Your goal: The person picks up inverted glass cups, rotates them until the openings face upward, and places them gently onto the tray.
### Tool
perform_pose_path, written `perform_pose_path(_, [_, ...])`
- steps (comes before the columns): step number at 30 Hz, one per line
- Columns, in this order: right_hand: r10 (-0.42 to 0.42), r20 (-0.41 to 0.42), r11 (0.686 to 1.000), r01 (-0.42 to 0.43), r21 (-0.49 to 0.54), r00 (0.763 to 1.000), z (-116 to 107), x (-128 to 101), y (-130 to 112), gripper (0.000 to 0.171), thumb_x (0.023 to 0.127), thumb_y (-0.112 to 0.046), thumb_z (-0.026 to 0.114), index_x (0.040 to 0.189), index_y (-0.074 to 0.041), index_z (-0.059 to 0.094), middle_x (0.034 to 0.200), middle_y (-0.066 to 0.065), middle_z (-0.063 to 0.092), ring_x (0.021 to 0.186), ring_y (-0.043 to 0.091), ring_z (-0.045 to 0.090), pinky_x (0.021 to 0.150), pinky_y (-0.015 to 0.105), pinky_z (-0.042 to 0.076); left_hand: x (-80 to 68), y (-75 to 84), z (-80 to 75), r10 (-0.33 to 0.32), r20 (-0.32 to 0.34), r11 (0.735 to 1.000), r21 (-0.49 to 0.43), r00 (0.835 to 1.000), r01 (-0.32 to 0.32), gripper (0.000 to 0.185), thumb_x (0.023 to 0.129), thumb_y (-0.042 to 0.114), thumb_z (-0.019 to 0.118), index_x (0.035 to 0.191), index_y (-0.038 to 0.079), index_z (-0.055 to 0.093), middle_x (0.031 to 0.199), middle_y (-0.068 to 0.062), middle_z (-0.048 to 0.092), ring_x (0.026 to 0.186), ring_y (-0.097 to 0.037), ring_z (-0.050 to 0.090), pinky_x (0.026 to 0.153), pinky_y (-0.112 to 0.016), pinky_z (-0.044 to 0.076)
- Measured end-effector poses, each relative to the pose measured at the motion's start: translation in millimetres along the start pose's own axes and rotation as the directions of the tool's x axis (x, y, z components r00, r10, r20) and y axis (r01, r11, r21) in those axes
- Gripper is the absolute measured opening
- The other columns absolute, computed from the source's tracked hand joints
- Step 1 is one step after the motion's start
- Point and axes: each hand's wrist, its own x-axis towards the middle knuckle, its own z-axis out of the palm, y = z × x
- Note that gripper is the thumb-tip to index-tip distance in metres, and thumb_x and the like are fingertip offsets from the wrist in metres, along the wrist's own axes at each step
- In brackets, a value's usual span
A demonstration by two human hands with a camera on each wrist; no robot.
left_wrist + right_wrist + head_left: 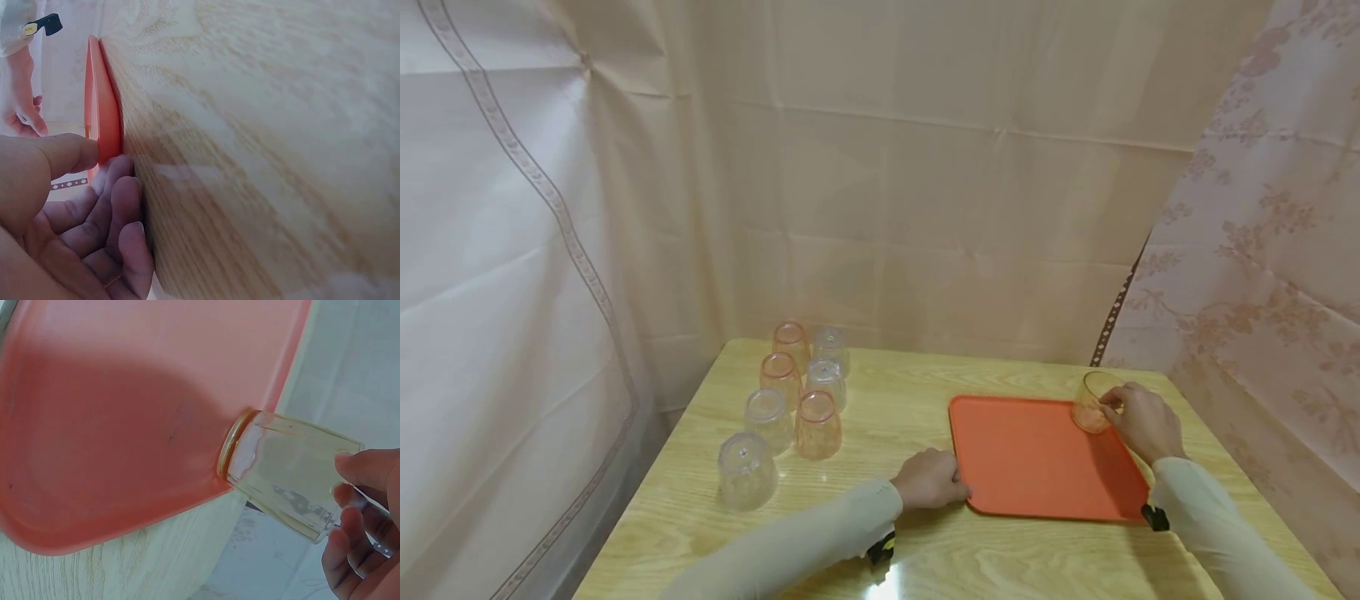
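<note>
**Cup going down on the tray, far right corner**

Right hand [1145, 423] curled round a clear orange-tinted cup [1093, 402], thumb and fingertips pinching near the base, mouth facing down onto the orange tray [1037, 467]. Rim touching the tray surface close to the far right corner, cup a bit tilted in the wrist view rather than flat.

Left hand [931, 479] at the tray's near left corner — thumb on the rim, fingers loosely curled against the edge and the table [880, 400], more bracing than gripping.

Tips for this step, just judging from here:
- Best to level the cup so the whole rim sits flat before letting go
- Better kept a touch inside the raised lip — parked on the slope, probably a wobble
- Worth keeping that left-hand brace so the tray doesn't skate on the shiny wood

Seven more cups [790, 400] upside down in two rows over on the left of the table, well apart from the tray.
</note>
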Motion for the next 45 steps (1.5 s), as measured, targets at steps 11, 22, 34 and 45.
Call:
perform_pose_path(11, [-0.008, -0.012, 1.000, 0.008, 0.005, 1.000, -1.6, -3.8, -2.1, 0.021, 0.090, -0.012, 0.077, 0.105, 0.002, 0.075, 0.100, 0.023, 0.065, 0.076, 0.038, 0.064, 0.059, 0.053, 0.053, -1.3, 1.0, 0.8, 0.013, -0.010, 0.999, 0.031, 1.000, -0.013, 0.061, 0.095, 0.032, 0.074, 0.050, 0.018, 0.036, 0.043, 0.012, 0.020, 0.040, -0.003, 0.017, 0.041, -0.021, 0.018])
perform_pose_path(22, [-0.107, -0.131, 0.994, 0.111, 0.024, 0.986, -4.1, -11.3, -11.9, 0.025, 0.084, -0.006, 0.082, 0.107, 0.000, 0.074, 0.101, 0.021, 0.064, 0.080, 0.038, 0.064, 0.061, 0.054, 0.053, 0.9, -1.6, 2.3, 0.007, -0.014, 1.000, 0.018, 1.000, -0.006, 0.058, 0.095, 0.032, 0.074, 0.049, 0.018, 0.040, 0.041, 0.012, 0.026, 0.038, -0.003, 0.022, 0.039, -0.020, 0.020])
perform_pose_path(34, [-0.206, -0.079, 0.977, 0.209, 0.029, 0.975, 6.6, -21.5, -47.0, 0.018, 0.086, -0.010, 0.083, 0.101, -0.003, 0.076, 0.091, 0.009, 0.067, 0.067, 0.020, 0.063, 0.056, 0.039, 0.052, -0.6, -0.5, 2.2, 0.017, -0.020, 1.000, 0.012, 1.000, -0.016, 0.059, 0.096, 0.031, 0.074, 0.051, 0.018, 0.038, 0.043, 0.011, 0.024, 0.040, -0.004, 0.021, 0.041, -0.020, 0.020])
perform_pose_path(45, [-0.266, 0.000, 0.962, 0.265, 0.065, 0.964, 21.4, -32.5, -83.4, 0.020, 0.082, -0.007, 0.086, 0.100, -0.009, 0.077, 0.088, -0.001, 0.069, 0.078, 0.023, 0.064, 0.067, 0.042, 0.053, -0.4, -3.5, 4.1, 0.024, -0.022, 1.000, -0.001, 0.999, -0.024, 0.061, 0.098, 0.032, 0.073, 0.050, 0.018, 0.037, 0.043, 0.011, 0.022, 0.040, -0.004, 0.018, 0.041, -0.021, 0.018])
